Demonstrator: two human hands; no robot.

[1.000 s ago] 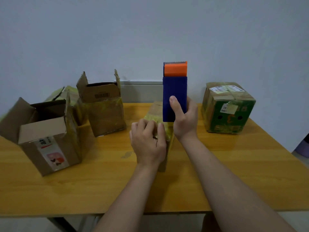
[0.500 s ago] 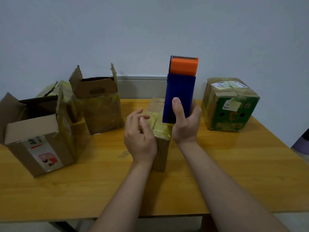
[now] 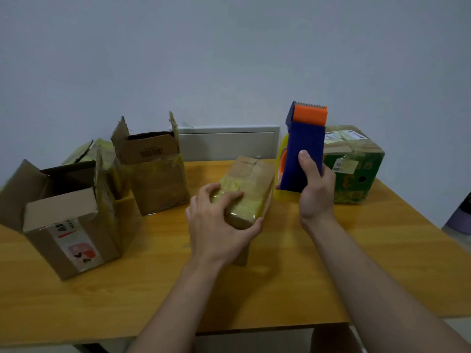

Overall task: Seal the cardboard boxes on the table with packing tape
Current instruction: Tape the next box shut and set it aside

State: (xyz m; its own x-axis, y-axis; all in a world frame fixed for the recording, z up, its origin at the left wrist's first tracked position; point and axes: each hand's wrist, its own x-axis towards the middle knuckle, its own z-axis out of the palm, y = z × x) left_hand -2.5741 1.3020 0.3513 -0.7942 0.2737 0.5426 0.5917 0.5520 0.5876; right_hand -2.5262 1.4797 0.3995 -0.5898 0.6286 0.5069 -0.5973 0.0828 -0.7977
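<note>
Middle box at table centre, flaps down. Left hand curled over its near end. Right hand grips dispenser upright, just right of the box. Next, likely: lay tape along the seam.

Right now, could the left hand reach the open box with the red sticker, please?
Probably yes: only bare table lies between the left hand and that open box. The hand grips the middle box, though, and would have to let go first; the right hand holds the tape dispenser.
</note>
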